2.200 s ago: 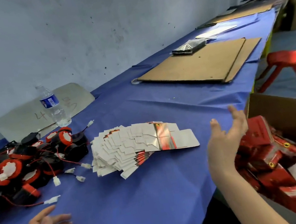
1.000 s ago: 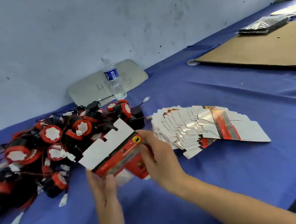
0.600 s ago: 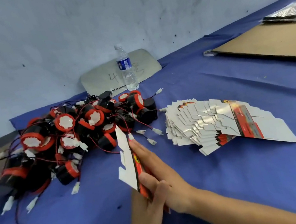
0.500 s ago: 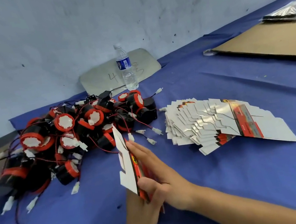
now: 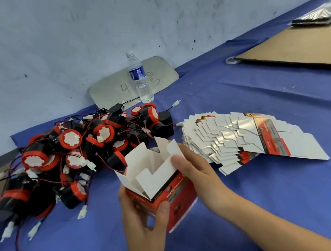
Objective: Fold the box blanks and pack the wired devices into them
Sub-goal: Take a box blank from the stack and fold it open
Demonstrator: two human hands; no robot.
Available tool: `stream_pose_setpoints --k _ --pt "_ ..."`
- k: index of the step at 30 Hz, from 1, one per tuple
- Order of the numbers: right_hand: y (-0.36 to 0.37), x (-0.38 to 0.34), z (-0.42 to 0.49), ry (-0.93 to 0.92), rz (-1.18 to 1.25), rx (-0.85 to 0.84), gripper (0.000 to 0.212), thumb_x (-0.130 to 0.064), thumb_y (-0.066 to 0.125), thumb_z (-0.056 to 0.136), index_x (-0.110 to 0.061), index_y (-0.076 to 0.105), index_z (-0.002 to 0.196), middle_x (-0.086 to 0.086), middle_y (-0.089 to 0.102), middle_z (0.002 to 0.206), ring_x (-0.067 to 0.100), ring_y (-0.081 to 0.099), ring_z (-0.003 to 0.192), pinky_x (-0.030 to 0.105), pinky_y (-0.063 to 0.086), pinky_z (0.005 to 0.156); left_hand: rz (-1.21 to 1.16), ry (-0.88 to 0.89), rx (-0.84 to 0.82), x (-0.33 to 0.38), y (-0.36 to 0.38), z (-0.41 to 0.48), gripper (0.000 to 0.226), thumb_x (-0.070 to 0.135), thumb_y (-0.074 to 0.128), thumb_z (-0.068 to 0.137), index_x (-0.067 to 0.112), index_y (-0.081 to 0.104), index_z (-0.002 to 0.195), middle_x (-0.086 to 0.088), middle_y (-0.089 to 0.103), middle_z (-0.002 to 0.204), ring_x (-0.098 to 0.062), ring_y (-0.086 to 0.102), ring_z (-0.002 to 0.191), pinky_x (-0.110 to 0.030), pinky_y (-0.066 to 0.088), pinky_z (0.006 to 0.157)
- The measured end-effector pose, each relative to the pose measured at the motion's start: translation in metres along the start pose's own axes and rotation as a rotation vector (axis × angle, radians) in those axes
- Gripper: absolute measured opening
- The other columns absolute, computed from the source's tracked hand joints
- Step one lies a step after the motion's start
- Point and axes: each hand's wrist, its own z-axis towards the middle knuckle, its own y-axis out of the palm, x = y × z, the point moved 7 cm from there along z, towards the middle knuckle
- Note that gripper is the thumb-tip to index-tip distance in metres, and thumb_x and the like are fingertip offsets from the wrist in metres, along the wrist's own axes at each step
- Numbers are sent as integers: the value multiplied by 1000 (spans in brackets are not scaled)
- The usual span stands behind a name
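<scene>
A: What's changed vs. half a sec ago?

B: The box blank (image 5: 160, 182), then flat and edge-on between the palms, is now popped open into a square tube, red printed sides below, white flaps standing up at the top. It's held off the blue tablecloth (image 5: 278, 183), centre-front of the bench.

A: Hands?

B: Left hand (image 5: 140, 220) grips the box's lower part, thumb curled across the near red face, fingers round the far-left side. Right hand (image 5: 198, 174) holds the right side, thumb pressing a white flap at the top edge. Before, both palms were sandwiching the flat blank.

A: And the rest of the stock?

B: Unmoved. Pile of wired devices (image 5: 82, 151), black bodies w/ red-and-white caps, red leads, white plugs, lies just behind-left of the box. Fanned stack of flat blanks (image 5: 238, 137) sits just right of the right hand, fingers near its edge.

A: Background?

B: Water bottle (image 5: 139, 77) upright by the wall, in front of a leaning grey panel (image 5: 111, 88) w/ handwriting. Brown cardboard sheet (image 5: 304, 49) far right, roll of tape (image 5: 232, 60) at its corner, dark wrapped bundle (image 5: 320, 15) beyond.
</scene>
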Motion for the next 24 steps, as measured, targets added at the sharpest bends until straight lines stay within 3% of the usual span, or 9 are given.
stream_pose_setpoints --k 3,6,9,12,14,17,21,23,24 --pt "1 -2 0 4 21 -15 34 -28 52 88 -30 59 121 9 62 118 11 64 96 23 51 80 16 -1 -10 2 0 1 68 43 64 71 54 37 132 22 57 124 -9 59 114 -20 54 79" --pt "4 -1 -1 -2 -2 -54 47 -22 54 86 -30 51 132 5 61 106 10 63 93 22 50 80 12 14 -48 7 3 1 75 39 60 76 43 28 144 22 55 130 -9 60 115 -24 55 81" --pt "5 0 0 12 36 -77 55 -17 56 83 -37 50 134 8 58 102 21 60 94 32 49 86 73 34 -51 9 5 0 79 39 58 76 37 24 148 26 55 130 -4 61 112 -23 56 81" --pt "5 -2 1 6 102 -91 63 -9 52 78 -40 51 132 13 59 104 24 58 89 31 49 78 123 42 -35 8 3 1 85 43 58 73 28 23 149 37 48 131 4 56 115 -23 55 85" --pt "4 -3 2 -3 116 -90 67 -5 49 75 -43 53 130 12 60 104 24 57 85 28 49 73 122 47 -29 10 3 2 85 44 58 72 43 20 148 37 48 131 5 56 114 -19 54 82" --pt "0 -3 2 -13 110 -51 70 -2 45 70 -45 54 124 2 64 97 16 58 77 23 50 66 133 85 -33 16 5 2 84 44 61 75 63 13 142 26 53 126 0 62 107 -11 51 77" --pt "-8 -2 1 -5 142 17 63 0 41 66 -35 53 117 4 67 99 14 61 73 22 49 59 266 152 -47 15 5 -2 79 68 59 78 59 15 143 19 46 140 -14 59 117 -23 53 86" --pt "-7 -4 0 -45 70 36 47 -3 44 73 -32 52 109 3 67 97 15 60 74 24 49 61 319 172 -55 13 3 -3 73 63 58 80 56 21 143 3 48 140 -29 60 114 -29 54 85" --pt "-7 -5 -1 -77 10 52 37 -6 46 78 -30 52 105 3 67 95 15 60 74 24 48 63 345 193 -52 13 2 -2 70 56 58 81 55 24 142 5 47 140 -32 61 110 -31 55 82"
